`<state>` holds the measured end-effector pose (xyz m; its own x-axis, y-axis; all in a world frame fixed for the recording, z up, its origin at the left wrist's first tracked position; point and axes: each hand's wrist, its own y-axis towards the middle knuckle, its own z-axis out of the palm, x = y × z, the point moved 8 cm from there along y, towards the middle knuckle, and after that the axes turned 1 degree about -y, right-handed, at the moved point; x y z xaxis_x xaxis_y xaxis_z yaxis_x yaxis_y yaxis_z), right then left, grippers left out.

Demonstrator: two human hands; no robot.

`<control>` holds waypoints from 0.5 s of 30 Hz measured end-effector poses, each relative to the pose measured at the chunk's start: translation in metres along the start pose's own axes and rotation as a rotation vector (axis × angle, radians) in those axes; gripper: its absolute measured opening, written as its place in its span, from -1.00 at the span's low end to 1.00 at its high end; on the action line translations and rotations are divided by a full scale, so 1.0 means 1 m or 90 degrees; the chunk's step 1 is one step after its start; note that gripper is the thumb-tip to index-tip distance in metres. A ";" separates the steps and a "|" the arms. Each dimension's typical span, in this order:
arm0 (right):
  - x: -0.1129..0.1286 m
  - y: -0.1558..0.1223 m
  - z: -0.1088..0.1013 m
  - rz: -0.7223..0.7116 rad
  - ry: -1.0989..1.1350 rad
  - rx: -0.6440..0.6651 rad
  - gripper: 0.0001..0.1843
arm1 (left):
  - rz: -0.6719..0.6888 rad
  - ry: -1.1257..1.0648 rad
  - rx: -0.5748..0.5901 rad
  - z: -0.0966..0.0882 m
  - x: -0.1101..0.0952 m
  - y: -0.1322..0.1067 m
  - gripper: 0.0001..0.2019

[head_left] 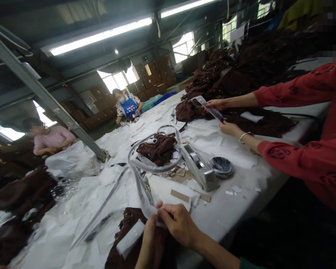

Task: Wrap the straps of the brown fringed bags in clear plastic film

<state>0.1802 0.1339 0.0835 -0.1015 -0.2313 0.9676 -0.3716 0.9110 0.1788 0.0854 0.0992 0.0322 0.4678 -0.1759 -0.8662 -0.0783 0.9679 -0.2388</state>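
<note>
My right hand (177, 223) and my left hand (149, 232) meet at the table's near edge, both pinched on the end of a long clear plastic strip (140, 178). The strip loops back over the table around a bundle of dark brown cord (157, 148). Under my hands lies a dark brown garment (128, 239) with a white paper tag (130, 238) on it. A metal tape dispenser (199, 167) stands just beyond, to the right of the strip.
A person in a red sleeve (305, 157) at the right holds another clear strip (210, 108) beside a heap of brown garments (235, 74). A small dark bowl (221, 166) sits by the dispenser. White paper scraps cover the table (232, 213). Two more people work at the far left.
</note>
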 end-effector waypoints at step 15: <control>-0.071 -0.016 -0.107 0.041 -0.187 -0.334 -0.40 | 0.301 -0.216 -0.203 -0.053 -0.241 -0.025 -0.67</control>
<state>0.2921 0.1727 0.0316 -0.3865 -0.1871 0.9031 0.1416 0.9556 0.2586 -0.0725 0.1075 0.2236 0.5665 0.3713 -0.7357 -0.5752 0.8174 -0.0305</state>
